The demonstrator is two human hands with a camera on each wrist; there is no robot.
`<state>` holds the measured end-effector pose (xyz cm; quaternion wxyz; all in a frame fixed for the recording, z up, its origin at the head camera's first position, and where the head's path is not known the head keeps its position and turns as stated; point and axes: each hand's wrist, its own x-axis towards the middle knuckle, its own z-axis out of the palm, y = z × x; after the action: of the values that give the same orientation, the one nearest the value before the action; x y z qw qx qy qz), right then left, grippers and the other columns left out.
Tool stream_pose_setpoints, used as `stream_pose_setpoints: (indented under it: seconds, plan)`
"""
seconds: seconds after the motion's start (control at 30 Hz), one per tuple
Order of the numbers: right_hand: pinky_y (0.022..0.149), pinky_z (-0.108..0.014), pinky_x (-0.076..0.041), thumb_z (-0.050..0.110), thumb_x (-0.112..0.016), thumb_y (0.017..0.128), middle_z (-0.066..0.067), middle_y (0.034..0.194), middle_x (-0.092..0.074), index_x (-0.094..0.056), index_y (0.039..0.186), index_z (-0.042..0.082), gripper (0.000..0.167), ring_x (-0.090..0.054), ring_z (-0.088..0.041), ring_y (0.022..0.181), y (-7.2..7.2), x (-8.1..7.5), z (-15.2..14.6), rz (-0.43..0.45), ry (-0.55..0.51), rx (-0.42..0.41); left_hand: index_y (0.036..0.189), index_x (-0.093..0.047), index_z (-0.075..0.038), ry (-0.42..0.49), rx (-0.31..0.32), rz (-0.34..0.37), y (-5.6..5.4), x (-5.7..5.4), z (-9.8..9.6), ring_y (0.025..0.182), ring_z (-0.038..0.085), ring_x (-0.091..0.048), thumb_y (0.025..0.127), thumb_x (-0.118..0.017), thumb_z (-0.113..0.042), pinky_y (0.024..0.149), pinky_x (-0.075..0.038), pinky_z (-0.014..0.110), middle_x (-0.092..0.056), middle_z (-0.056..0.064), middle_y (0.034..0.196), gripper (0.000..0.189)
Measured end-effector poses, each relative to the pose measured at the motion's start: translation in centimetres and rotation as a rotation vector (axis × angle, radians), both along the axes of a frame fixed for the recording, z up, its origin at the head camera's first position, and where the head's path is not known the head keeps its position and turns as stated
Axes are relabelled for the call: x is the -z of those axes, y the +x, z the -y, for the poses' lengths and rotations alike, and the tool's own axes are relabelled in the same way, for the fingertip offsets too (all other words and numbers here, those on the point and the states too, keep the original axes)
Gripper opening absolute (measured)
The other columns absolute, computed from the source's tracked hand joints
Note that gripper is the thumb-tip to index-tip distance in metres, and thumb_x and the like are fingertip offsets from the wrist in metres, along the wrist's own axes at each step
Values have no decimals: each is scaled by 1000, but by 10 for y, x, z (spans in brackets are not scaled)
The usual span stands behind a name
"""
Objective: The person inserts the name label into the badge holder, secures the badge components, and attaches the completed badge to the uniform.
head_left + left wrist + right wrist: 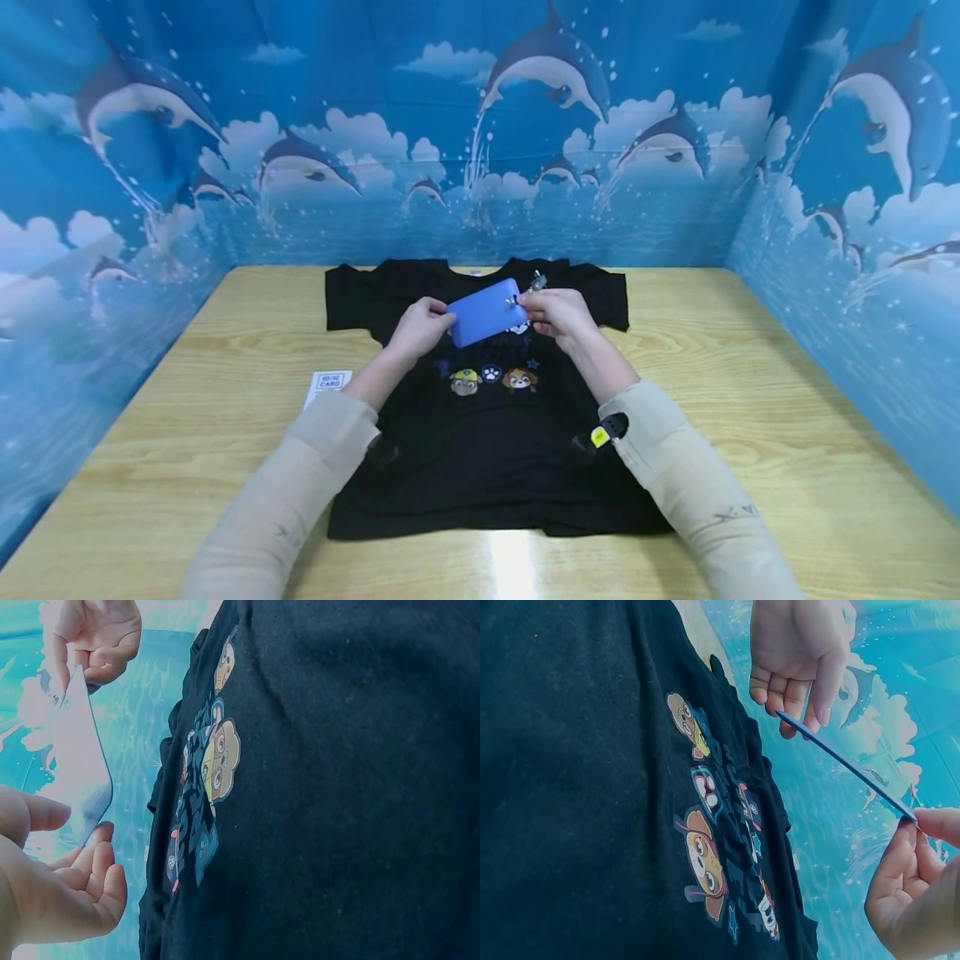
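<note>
A blue card holder (483,315) with a metal clip (537,282) at its right end is held up above a black T-shirt (480,450). My left hand (418,327) pinches its left edge between thumb and fingers. At the opposite end, by the clip, my right hand (561,312) pinches the other edge. Seen edge-on in the right wrist view, the holder (847,766) looks thin and flat, tilted between both hands. Cartoon dog faces (465,382) are printed on the shirt, which lies spread flat with its neck at the far side.
Left of the shirt, a white card (328,382) printed "ID/IC CARD" lies on the wooden table (750,375), partly behind my left forearm. A blue curtain (480,167) with dolphins stands around the back and sides. A black watch-like band with a yellow tag (599,437) is at my right wrist.
</note>
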<state>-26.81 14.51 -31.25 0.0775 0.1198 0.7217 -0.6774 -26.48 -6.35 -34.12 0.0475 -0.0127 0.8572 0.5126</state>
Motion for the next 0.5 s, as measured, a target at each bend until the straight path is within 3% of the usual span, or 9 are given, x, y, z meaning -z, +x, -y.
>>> stream_pose_setpoints:
  seconds: [0.27, 0.5]
  plan:
    - [55, -20, -46, 11, -67, 84, 2, 64, -60, -62, 101, 2, 19, -55, -7, 58, -1, 1, -1, 10, -35, 18, 122, -49, 2, 74, -22, 11, 0, 0, -2, 98, 30, -56, 93, -54, -14, 78, -46, 36, -57, 19, 105, 33]
    - [54, -20, -46, 13, -68, 83, 1, 65, -61, -64, 95, 4, 15, -56, -8, 58, -3, 4, -4, 47, -31, 32, 115, -51, 2, 174, -65, 20, -2, -3, -3, 87, 24, -55, 94, -53, -14, 84, -46, 42, -57, 16, 98, 26]
